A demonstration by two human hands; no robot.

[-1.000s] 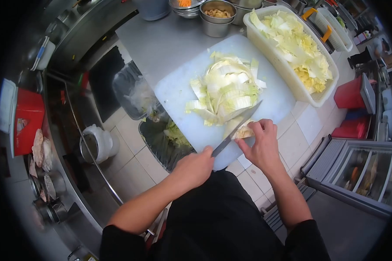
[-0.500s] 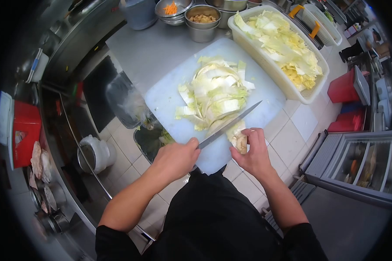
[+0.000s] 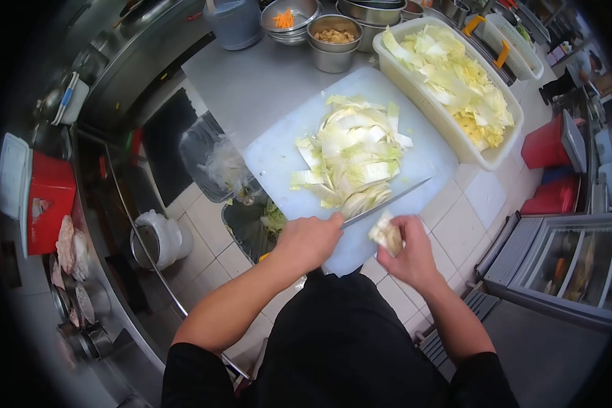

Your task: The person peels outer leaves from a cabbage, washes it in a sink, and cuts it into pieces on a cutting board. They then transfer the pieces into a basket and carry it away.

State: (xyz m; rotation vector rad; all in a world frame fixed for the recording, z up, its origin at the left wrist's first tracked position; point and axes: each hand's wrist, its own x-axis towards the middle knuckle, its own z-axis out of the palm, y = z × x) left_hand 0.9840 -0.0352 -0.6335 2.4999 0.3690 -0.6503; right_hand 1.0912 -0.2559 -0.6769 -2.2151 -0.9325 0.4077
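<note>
A pile of sliced napa cabbage (image 3: 360, 153) lies on the white cutting board (image 3: 272, 163). My left hand (image 3: 311, 241) is closed round the handle of a kitchen knife (image 3: 391, 200), whose blade points to the upper right along the near edge of the pile. In my right hand (image 3: 413, 250) is the cabbage's stem end (image 3: 385, 234), a pale stub gripped between thumb and fingers. It is apart from the cut pile, over the board's near right edge.
A white plastic basket (image 3: 506, 146) of cut cabbage stands right of the board. Behind are a metal bowl (image 3: 334, 42) of brown pieces and a bowl with orange shreds (image 3: 283, 18). Left and below, a dark bin (image 3: 241, 221) holds green scraps. A red bin (image 3: 544, 143) stands at right.
The stem end has come away from the pile and moved right in my right hand. The knife now lies lower, flatter against the pile's near edge. The whole view has shifted slightly.
</note>
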